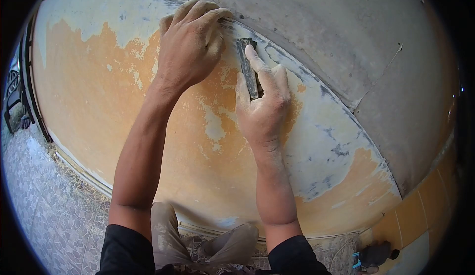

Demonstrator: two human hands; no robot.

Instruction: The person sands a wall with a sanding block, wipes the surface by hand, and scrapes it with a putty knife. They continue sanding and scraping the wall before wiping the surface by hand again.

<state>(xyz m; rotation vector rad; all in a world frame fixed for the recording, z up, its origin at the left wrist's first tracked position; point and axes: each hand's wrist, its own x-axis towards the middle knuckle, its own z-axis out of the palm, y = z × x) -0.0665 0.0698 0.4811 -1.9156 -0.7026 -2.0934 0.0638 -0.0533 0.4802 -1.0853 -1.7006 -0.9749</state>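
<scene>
My left hand (192, 47) rests with bent, slightly parted fingers at the upper edge of a wall (133, 107) with patchy orange and whitish paint. Its fingertips are partly hidden, and I see nothing held in it. To its right, my right hand (264, 99) is closed around a dark, narrow scraper-like tool (247, 65), the index finger laid along it. The tool lies against the whitish, worn strip just below the edge. Pale dust coats the fingers of both hands.
A grey surface (316, 32) stretches beyond the wall's edge. Patterned paving (49, 210) lies at lower left, with a dark metal frame (29, 77) beside it. My dusty trousers (166, 230) show below. Orange tiles (425, 210) and a dark shape with blue parts (375, 256) are at lower right.
</scene>
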